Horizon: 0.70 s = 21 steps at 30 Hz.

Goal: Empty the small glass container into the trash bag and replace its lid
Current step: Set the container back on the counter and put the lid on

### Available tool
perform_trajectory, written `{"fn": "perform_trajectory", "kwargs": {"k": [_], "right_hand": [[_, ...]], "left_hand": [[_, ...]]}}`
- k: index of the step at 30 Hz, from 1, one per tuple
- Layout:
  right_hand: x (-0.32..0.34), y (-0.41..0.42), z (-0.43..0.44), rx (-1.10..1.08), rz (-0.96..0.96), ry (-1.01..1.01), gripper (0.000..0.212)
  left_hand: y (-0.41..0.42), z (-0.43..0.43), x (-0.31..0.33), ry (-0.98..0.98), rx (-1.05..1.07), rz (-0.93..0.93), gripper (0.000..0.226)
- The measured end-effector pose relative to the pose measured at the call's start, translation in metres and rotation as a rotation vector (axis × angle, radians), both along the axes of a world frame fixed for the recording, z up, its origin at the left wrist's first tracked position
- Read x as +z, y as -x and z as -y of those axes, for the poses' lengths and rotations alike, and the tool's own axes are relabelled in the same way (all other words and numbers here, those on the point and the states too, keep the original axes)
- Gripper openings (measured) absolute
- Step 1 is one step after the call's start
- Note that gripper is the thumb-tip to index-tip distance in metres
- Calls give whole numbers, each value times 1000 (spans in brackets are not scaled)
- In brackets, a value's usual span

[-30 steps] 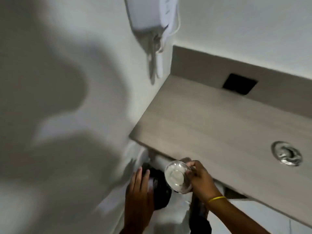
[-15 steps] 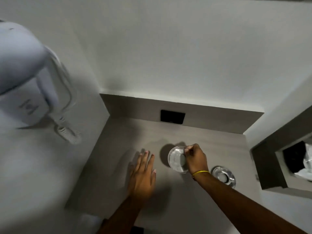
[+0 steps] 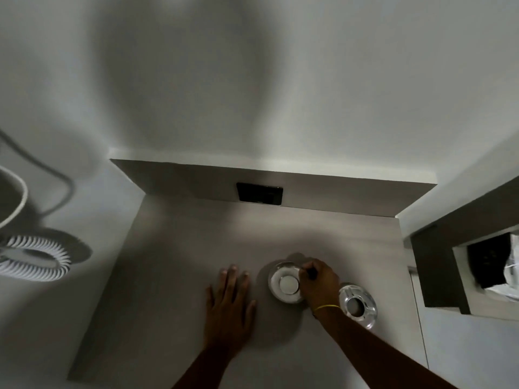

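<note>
The small glass container (image 3: 283,283) stands upright on the grey wooden counter (image 3: 174,248), its mouth up, with something pale and round inside. My right hand (image 3: 318,284) grips its right rim with closed fingers; a yellow band circles the wrist. The glass lid (image 3: 356,304) lies on the counter just right of that wrist, apart from the container. My left hand (image 3: 229,301) rests flat on the counter to the container's left, fingers spread, holding nothing. The trash bag is out of sight.
A black plate (image 3: 259,193) is set in the counter's back upstand. A white coiled cord (image 3: 33,256) hangs on the left wall. At the right, a recessed niche (image 3: 488,265) holds something dark and crinkled clear plastic.
The container has gone from tilted beside the counter's edge, over a dark opening, to standing upright on the counter. My left hand has come up and laid itself flat on the counter.
</note>
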State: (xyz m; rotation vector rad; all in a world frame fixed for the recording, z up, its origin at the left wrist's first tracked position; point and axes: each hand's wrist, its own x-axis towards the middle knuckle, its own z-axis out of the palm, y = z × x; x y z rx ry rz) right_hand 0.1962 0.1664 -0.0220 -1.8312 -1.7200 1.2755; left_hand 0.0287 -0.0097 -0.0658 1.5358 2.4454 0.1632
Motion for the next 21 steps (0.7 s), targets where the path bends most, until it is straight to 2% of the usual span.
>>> {"fn": "perform_trajectory", "kwargs": {"k": [9, 12, 14, 17, 21], "right_hand": [[4, -8, 9, 176, 75, -176, 14], [18, -36, 7, 247, 159, -250, 38], [30, -63, 7, 298, 353, -272, 58], [44, -92, 18, 402, 606, -161, 92], [43, -102, 31, 480, 595, -90, 93]], "left_hand": [[-3, 1, 1, -37, -9, -48, 70], [-3, 2, 1, -32, -10, -44, 69], [-3, 1, 2, -50, -2, -40, 69], [-4, 3, 1, -87, 0, -39, 68], [-3, 4, -2, -117, -13, -61, 67]]}}
